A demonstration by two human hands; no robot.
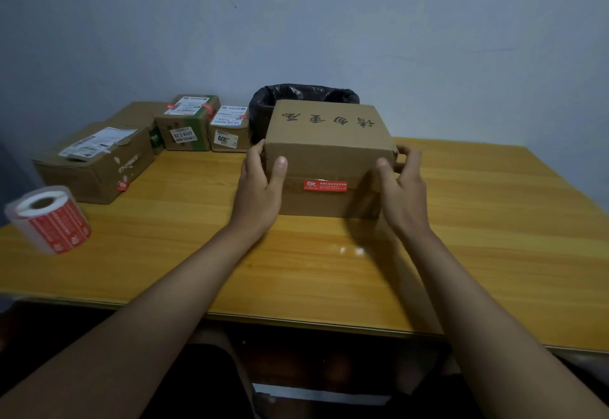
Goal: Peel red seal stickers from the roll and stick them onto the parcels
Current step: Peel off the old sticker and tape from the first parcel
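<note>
A brown cardboard parcel (329, 142) with black handwriting on its top stands on the wooden table (461, 237). A red seal sticker (325, 185) lies across the seam on its near face. My left hand (260, 188) grips the parcel's left side, thumb on the near face. My right hand (400, 184) grips the right side, thumb on the near face and fingers round the corner. The roll of red stickers (49, 219) lies at the table's left edge, away from both hands.
Several smaller parcels line the back left: a long flat box (95, 161) with a red sticker on its end, a green-banded box (188, 122) and a small box (230, 128). A bin with a black bag (296, 96) stands behind the held parcel, against the wall.
</note>
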